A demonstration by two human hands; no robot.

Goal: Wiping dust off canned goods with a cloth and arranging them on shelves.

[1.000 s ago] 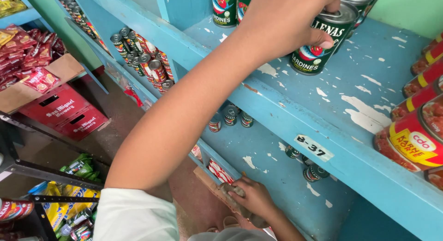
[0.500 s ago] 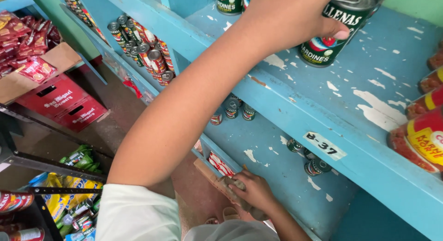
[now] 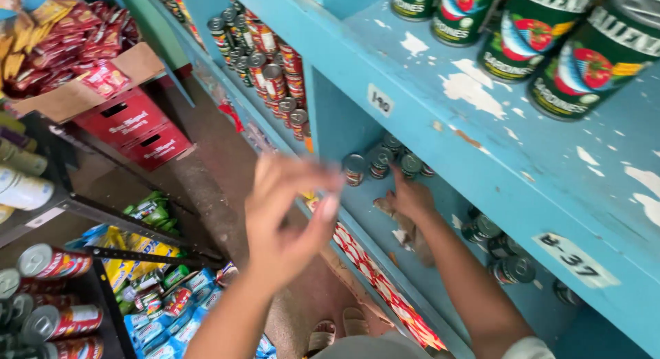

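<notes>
1. Plainly, the right hand rests on the lower shelf, its fingers spread and flat beside a cluster of small cans. It touches or nearly touches the nearest one and grips nothing.
2. Up in mid-air, the left hand is blurred — fingers loosely parted, nothing between them as far as the picture shows.
3. These small cans stand upright at the back of the lower shelf, close together, near the shelf's upright wall. More of the same kind sit further along the shelf, well apart from the hand.
4. Handling, as a judgement: each can looks rigid and smooth-sided, likely dense for its size. The metal wall will not give, so a firm pinch does no harm, though the glossy label may slip under dry fingers.
5. Best hold — thumb on one side of the round wall, fingers opposite, just below the top rim.
6. On the upper shelf stand big green cans, probably heavier and wanting the whole palm wrapped round.
</notes>
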